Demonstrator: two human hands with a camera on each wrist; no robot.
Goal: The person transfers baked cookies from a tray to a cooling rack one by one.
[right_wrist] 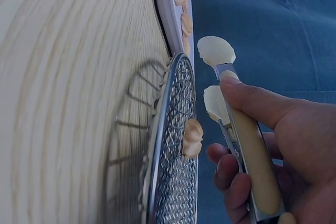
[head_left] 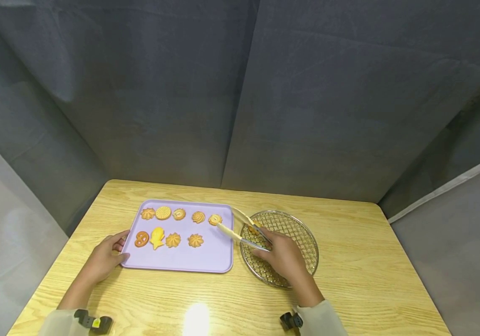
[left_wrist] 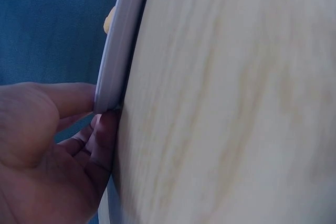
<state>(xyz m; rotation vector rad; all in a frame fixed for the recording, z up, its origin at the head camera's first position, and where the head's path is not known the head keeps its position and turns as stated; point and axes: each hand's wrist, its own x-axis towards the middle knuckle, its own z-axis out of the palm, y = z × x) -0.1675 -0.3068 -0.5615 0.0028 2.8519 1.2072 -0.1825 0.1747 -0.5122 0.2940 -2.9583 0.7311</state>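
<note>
A pale purple tray [head_left: 216,259] lies on the left of the table with two rows of cookies on it. My left hand [head_left: 104,256] pinches the tray's left edge, thumb over the rim and fingers against its side. In my right hand [head_left: 284,255] are tongs [right_wrist: 254,166] with cream-coloured tips. The tips stand apart with nothing between them, over the tray's right edge in the head view. Below the tongs, one ridged cookie [right_wrist: 192,138] lies on a round wire rack [head_left: 292,228]. A round swirl cookie [head_left: 215,220] on the tray is nearest the tong tips.
The front row holds a pretzel [head_left: 141,239], a yellow fish-shaped cookie [head_left: 157,238] and flower-shaped cookies [head_left: 195,240]. The rack stands close to the tray's right side. Grey curtains [head_left: 172,116] surround the wooden table [head_left: 370,270] at the back and sides.
</note>
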